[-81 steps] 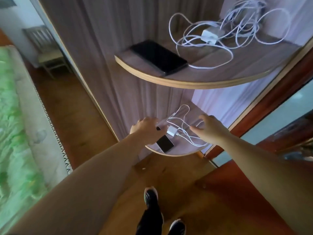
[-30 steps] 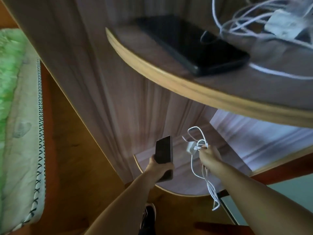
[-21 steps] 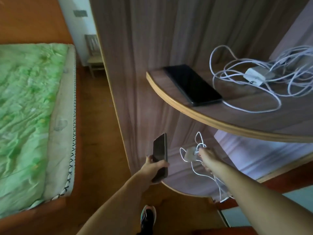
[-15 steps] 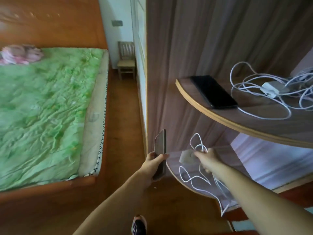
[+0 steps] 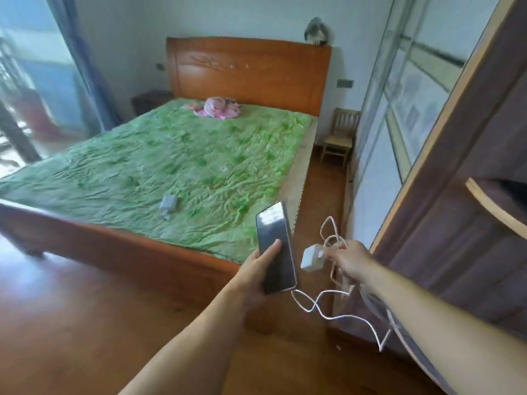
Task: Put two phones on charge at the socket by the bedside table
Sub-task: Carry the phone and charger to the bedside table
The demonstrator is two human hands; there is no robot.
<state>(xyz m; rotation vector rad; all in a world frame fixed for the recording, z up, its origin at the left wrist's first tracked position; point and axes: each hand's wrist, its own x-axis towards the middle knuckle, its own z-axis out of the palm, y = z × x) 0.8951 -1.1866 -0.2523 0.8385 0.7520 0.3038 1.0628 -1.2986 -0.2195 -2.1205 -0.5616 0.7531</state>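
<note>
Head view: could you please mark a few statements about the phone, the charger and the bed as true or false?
1. The left hand holds the phone. True.
2. The right hand is empty. False: it grips the white charger and its cable.
3. A small charger lies on the green bedcover. True.
4. The pink cloth lies on the floor. False: it lies on the bedcover near the headboard.

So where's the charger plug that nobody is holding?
Head view, left of centre: the plug lies on the green bedspread near the footboard, left of the phone in the left hand.
</note>
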